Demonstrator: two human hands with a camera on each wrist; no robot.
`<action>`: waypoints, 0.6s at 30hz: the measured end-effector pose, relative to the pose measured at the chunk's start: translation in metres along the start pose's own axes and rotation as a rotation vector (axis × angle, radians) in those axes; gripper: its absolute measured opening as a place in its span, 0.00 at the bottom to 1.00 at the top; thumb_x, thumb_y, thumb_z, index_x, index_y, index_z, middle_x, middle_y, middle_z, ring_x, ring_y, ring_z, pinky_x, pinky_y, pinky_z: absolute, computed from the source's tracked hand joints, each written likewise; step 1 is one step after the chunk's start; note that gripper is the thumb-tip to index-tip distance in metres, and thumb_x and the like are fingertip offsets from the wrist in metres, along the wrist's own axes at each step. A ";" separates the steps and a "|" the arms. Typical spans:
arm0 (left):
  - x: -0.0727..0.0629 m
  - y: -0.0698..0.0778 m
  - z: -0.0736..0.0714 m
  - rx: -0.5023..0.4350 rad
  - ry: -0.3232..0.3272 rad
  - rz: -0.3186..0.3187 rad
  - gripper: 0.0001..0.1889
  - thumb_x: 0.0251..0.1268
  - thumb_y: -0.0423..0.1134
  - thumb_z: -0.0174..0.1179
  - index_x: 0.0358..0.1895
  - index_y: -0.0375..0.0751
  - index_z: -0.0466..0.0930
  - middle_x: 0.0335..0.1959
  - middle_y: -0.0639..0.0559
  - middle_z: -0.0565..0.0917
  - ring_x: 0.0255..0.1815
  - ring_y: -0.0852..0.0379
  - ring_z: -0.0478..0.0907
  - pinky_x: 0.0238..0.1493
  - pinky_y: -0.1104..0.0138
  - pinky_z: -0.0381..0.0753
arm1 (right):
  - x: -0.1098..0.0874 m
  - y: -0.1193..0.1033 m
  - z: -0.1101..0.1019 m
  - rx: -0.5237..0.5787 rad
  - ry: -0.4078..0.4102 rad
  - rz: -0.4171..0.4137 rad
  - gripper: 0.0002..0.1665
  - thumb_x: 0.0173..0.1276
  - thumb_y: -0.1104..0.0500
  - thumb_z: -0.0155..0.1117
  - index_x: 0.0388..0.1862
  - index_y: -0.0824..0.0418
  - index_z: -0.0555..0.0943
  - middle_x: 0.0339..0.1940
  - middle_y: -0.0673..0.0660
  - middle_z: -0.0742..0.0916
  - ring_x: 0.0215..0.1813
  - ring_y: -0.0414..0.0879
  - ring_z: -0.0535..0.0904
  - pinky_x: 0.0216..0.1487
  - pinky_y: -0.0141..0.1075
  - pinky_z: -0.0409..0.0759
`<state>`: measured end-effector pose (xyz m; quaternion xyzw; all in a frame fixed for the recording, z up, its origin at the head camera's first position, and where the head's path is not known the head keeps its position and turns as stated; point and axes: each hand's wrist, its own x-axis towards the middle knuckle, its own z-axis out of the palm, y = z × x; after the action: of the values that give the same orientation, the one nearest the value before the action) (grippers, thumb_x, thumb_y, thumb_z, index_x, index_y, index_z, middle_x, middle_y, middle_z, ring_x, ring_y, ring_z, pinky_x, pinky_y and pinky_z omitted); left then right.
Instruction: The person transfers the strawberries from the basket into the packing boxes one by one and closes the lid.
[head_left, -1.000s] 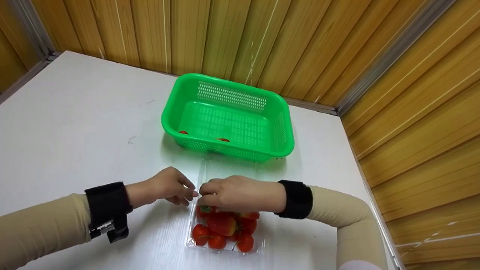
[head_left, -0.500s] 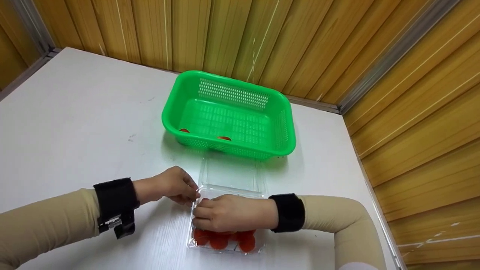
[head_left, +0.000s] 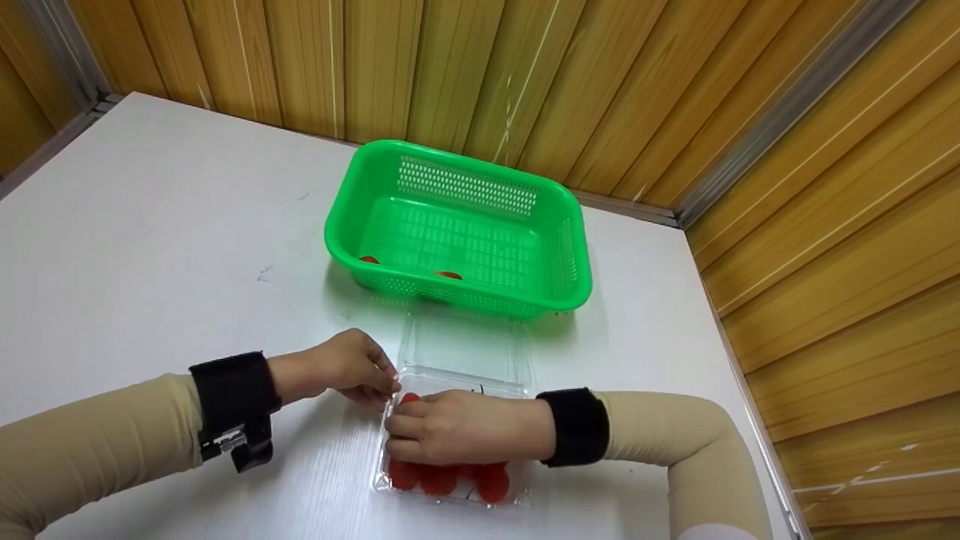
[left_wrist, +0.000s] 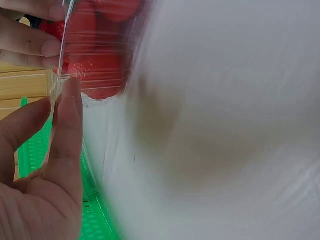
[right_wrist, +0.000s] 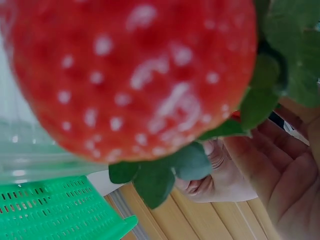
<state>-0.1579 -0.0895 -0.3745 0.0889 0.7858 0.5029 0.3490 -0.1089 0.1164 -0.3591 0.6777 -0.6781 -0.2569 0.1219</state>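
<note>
A clear plastic box [head_left: 450, 499] full of strawberries [head_left: 439, 480] sits on the white table, its clear lid [head_left: 463, 341] folded back toward a green basket [head_left: 457, 292]. My left hand [head_left: 349, 367] pinches the rear left corner of the box's rim; in the left wrist view the plastic edge runs between thumb and fingers. My right hand [head_left: 450, 427] reaches down into the box, fingertips among the strawberries by the left wall. I cannot tell whether it grips one, as its thumb is hidden. A leafy strawberry [right_wrist: 135, 80] fills much of the right wrist view.
Inside the basket, behind the lid, two red pieces [head_left: 448, 275] show just over the front rim. Wood-grain panels [head_left: 450, 75] with metal framing stand at the back and right of the table [head_left: 172, 247].
My right hand has moved toward me, from the box's rear edge to over the strawberries. My left hand has shifted right onto the box's rim. Little differs over the last half second.
</note>
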 end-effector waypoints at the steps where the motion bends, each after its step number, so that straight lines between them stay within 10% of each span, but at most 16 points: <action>1: 0.000 0.000 0.000 0.001 0.000 -0.003 0.04 0.63 0.28 0.66 0.37 0.28 0.84 0.20 0.53 0.86 0.21 0.66 0.84 0.29 0.73 0.87 | 0.000 0.000 0.000 -0.002 -0.005 0.002 0.12 0.74 0.59 0.59 0.53 0.47 0.77 0.49 0.42 0.83 0.51 0.35 0.80 0.50 0.22 0.83; 18: -0.002 -0.002 0.002 0.075 0.025 0.073 0.09 0.64 0.33 0.65 0.41 0.27 0.85 0.30 0.41 0.91 0.23 0.63 0.85 0.31 0.70 0.89 | -0.012 0.001 -0.010 0.100 -0.047 0.058 0.21 0.78 0.58 0.57 0.66 0.48 0.74 0.63 0.45 0.82 0.65 0.38 0.78 0.62 0.25 0.80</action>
<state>-0.1544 -0.0902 -0.3755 0.1241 0.8048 0.4863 0.3169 -0.1041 0.1266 -0.3479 0.6569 -0.7120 -0.2349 0.0795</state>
